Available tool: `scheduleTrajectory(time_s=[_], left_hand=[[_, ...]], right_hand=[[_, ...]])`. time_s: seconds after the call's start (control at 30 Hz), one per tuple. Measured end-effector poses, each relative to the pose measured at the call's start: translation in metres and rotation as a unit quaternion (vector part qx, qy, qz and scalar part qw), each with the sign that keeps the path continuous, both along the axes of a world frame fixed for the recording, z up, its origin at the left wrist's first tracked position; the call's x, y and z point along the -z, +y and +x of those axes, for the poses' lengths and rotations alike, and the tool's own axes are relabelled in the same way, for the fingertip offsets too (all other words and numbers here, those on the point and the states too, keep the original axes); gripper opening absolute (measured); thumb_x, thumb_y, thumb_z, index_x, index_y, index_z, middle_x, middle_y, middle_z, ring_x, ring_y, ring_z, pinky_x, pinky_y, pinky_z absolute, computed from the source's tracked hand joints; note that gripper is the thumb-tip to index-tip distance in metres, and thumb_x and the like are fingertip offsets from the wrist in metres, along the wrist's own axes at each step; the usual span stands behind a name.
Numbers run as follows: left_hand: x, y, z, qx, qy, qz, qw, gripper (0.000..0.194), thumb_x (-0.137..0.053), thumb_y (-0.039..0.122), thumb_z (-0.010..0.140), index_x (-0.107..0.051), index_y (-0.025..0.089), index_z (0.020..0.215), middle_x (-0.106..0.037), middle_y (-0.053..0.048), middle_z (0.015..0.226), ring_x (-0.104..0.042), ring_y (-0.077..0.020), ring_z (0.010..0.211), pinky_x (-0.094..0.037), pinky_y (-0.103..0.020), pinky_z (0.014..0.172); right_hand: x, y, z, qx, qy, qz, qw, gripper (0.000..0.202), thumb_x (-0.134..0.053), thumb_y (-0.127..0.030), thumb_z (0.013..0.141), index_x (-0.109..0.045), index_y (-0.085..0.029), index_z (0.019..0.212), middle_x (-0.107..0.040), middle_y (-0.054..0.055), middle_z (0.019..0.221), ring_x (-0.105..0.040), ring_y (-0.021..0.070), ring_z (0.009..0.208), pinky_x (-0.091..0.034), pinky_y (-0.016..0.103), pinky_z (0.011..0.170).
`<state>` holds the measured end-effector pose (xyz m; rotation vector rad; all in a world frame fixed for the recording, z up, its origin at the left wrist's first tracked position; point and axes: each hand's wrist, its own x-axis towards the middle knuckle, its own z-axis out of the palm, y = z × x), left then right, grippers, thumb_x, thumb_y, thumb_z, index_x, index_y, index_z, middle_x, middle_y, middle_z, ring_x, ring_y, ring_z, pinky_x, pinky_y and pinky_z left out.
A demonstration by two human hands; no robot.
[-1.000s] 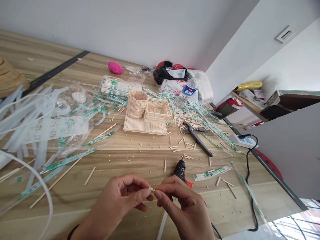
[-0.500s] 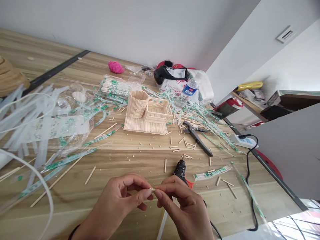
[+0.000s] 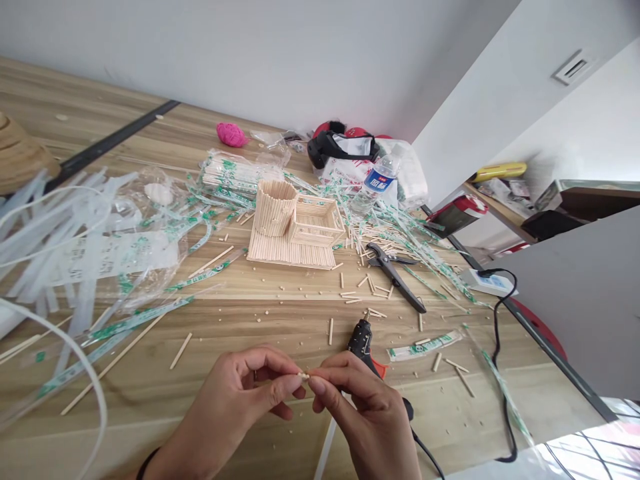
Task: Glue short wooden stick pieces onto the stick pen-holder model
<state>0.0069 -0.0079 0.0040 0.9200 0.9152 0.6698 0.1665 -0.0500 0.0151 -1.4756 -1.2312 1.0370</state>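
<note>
Thumb and forefinger of my left hand (image 3: 250, 390) pinch a tiny cluster of pale wooden stick pieces (image 3: 303, 377). From the other side, my right hand (image 3: 363, 397) grips the same pieces, so the fingertips of both hands nearly meet. Most of the cluster is hidden by the fingers. A black hot glue gun (image 3: 361, 339) with an orange trigger lies just beyond my right hand, partly covered by it. Farther back stands a model made of wooden sticks (image 3: 293, 250), with a round tower and a railed box on a flat base.
Black-handled cutters (image 3: 397, 277) lie right of the model, among cut sticks and green-printed wrappers (image 3: 425, 345). Behind them leans a water bottle (image 3: 379, 180). Clear glue sticks (image 3: 85, 280) are heaped at left. A pink yarn ball (image 3: 231, 135) and a power strip (image 3: 489, 283) sit farther out.
My right hand has shifted slightly left and turned a little, showing more of the glue gun's cord end. Both hands keep their pinch on the small pieces.
</note>
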Motion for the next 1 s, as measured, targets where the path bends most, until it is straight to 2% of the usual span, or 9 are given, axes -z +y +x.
scheduleTrajectory(time_s=[0.33, 0.63, 0.77, 0.9, 1.0], left_hand=[[0.0009, -0.0007, 0.0012, -0.014, 0.033, -0.013, 0.999, 0.016, -0.072, 0.034, 0.071, -0.072, 0.018, 0.075, -0.07, -0.003, 0.076, -0.064, -0.0178, 0.071, -0.055, -0.025, 0.06], [0.0062, 0.0002, 0.0005, 0.0, 0.011, -0.007, 1.0, 0.015, -0.072, 0.031, 0.072, -0.073, 0.019, 0.08, -0.071, -0.003, 0.08, -0.064, -0.0171, 0.074, -0.053, -0.024, 0.062], [0.006, 0.0015, -0.0003, -0.002, 0.015, -0.013, 1.0, 0.015, -0.073, 0.031, 0.071, -0.073, 0.018, 0.079, -0.072, -0.003, 0.077, -0.063, -0.0158, 0.067, -0.052, -0.025, 0.061], [0.0036, 0.0015, 0.0, -0.015, 0.02, -0.018, 1.0, 0.016, -0.074, 0.032, 0.07, -0.073, 0.018, 0.077, -0.072, -0.003, 0.075, -0.063, -0.0167, 0.07, -0.051, -0.024, 0.061], [0.002, 0.0015, 0.0002, -0.023, 0.005, -0.034, 0.999, 0.016, -0.075, 0.031, 0.07, -0.072, 0.017, 0.076, -0.07, -0.002, 0.073, -0.062, -0.0162, 0.069, -0.052, -0.024, 0.06]], right_hand=[[0.0006, -0.0017, 0.0004, 0.002, -0.033, 0.005, 0.999, 0.01, -0.067, -0.028, 0.078, -0.076, -0.025, 0.078, -0.06, 0.001, 0.063, -0.053, 0.0149, 0.06, -0.041, 0.026, 0.055], [0.0053, -0.0013, -0.0013, 0.012, -0.033, 0.006, 0.999, 0.015, -0.067, -0.032, 0.078, -0.072, -0.021, 0.07, -0.058, 0.002, 0.065, -0.051, 0.0151, 0.06, -0.041, 0.025, 0.054], [0.0061, -0.0012, 0.0004, -0.005, -0.028, -0.002, 1.0, 0.02, -0.065, -0.033, 0.079, -0.068, -0.02, 0.065, -0.058, 0.002, 0.063, -0.052, 0.0154, 0.06, -0.042, 0.025, 0.055], [0.0045, 0.0, -0.001, -0.037, -0.029, -0.012, 0.999, 0.02, -0.063, -0.032, 0.081, -0.068, -0.02, 0.066, -0.059, 0.002, 0.064, -0.055, 0.0157, 0.061, -0.044, 0.026, 0.056], [0.0037, 0.0002, -0.0014, -0.031, -0.036, -0.002, 0.999, 0.02, -0.063, -0.032, 0.081, -0.07, -0.021, 0.067, -0.06, 0.002, 0.064, -0.056, 0.0158, 0.061, -0.044, 0.025, 0.055]])
